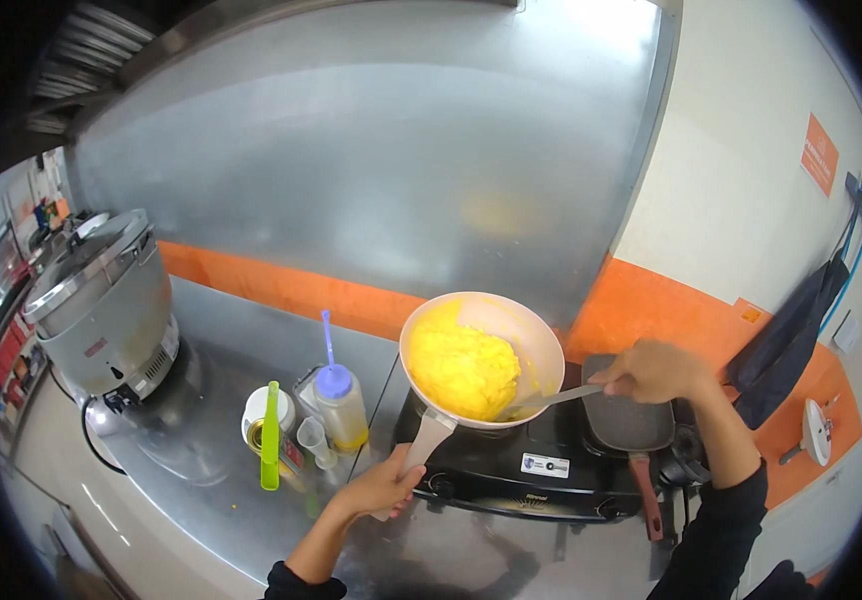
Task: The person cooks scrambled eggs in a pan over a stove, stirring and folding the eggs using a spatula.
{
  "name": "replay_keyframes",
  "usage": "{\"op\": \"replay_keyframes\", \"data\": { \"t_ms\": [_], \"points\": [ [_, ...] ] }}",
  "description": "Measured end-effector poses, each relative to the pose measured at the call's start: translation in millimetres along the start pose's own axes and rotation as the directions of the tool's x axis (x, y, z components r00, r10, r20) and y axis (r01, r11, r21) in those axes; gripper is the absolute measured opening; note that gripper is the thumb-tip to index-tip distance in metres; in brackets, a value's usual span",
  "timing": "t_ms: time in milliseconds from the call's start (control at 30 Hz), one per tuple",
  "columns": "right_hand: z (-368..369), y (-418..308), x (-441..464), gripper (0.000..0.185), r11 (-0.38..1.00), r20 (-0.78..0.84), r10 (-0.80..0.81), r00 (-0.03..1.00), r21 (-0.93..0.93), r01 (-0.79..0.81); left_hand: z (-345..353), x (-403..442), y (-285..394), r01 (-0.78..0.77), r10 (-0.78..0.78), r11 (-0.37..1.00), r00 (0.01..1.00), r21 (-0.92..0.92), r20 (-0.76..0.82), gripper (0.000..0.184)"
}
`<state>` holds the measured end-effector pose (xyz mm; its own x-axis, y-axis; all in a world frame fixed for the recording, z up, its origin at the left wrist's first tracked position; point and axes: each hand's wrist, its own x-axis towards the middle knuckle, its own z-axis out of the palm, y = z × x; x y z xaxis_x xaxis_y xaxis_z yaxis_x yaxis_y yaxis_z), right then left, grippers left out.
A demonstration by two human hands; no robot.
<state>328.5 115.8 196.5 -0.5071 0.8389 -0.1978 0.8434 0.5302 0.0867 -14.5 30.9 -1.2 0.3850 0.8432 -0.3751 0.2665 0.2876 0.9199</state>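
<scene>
My left hand (379, 487) is wrapped round the pale handle of a frying pan (541, 350), which is tilted above the left side of a black gas stove (496, 485). Yellow scrambled egg (463, 372) lies in a soft mound in the pan, with a thin yellow film on the wall behind it. In my right hand (656, 372) is the handle of a grey spatula (561, 397), its blade reaching into the pan at the egg's lower right edge. The blade's tip is partly hidden by the egg.
A dark square pan (629, 418) with a brown handle sits on the stove's right side. Left of the stove stand a squeeze bottle (341, 405) with a purple cap, a small clear cup (315, 438) and a green utensil (270, 440). A large rice cooker (106, 320) is farther left.
</scene>
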Motion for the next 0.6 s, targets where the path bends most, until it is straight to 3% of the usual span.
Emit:
{"op": "replay_keyframes", "data": {
  "t_ms": [67, 133, 167, 233, 333, 400, 500, 567, 600],
  "points": [
    [24.2, -11.9, 13.9, 0.029, 0.975, 0.075, -0.151, 0.986, 0.173, 0.137, -1.6, 2.5, -2.4, -0.015, 0.015, 0.999, 1.000, 0.032, 0.017, 0.043],
    [53.4, -40.5, 25.1, 0.028, 0.994, -0.002, 0.036, 0.999, 0.100, -0.036, -2.4, 4.0, -4.3, -0.020, 0.020, 1.000, 1.000, 0.023, 0.020, 0.043],
    [62.2, -50.3, 36.3, 0.028, 0.994, -0.001, 0.033, 0.999, 0.103, -0.032, -2.1, 3.8, -5.3, -0.022, 0.021, 1.000, 0.999, 0.013, 0.029, 0.042],
    [85.1, -60.0, 57.1, 0.025, 0.976, -0.140, 0.195, 0.971, 0.125, -0.178, -1.0, 2.7, -3.6, -0.020, 0.020, 1.000, 1.000, 0.019, 0.024, 0.041],
    [118.3, -6.4, 86.3, 0.022, 0.967, -0.250, 0.216, 0.944, 0.188, -0.172, -1.1, 1.9, -1.1, -0.037, 0.037, 0.999, 0.999, 0.033, 0.020, 0.039],
    [91.2, 17.0, 70.9, 0.022, 0.921, -0.156, 0.202, 0.967, 0.365, -0.133, -2.0, 2.1, -3.4, -0.050, 0.050, 0.998, 0.999, 0.031, 0.019, 0.038],
    [47.1, 9.7, 30.0, 0.022, 0.836, -0.099, 0.337, 0.936, 0.489, -0.249, -2.6, 5.5, -5.3, -0.045, 0.044, 0.999, 0.999, 0.019, 0.022, 0.037],
    [33.1, 2.4, 5.2, 0.021, 0.939, -0.348, 0.201, 0.916, 0.334, -0.079, -1.7, 4.4, -4.1, -0.026, 0.026, 0.999, 1.000, 0.028, 0.014, 0.038],
    [24.1, -10.5, -7.8, 0.021, 0.939, -0.343, 0.206, 0.916, 0.333, -0.086, -1.0, 3.0, -2.7, -0.026, 0.026, 0.999, 0.999, 0.025, 0.021, 0.038]
  ]
}}
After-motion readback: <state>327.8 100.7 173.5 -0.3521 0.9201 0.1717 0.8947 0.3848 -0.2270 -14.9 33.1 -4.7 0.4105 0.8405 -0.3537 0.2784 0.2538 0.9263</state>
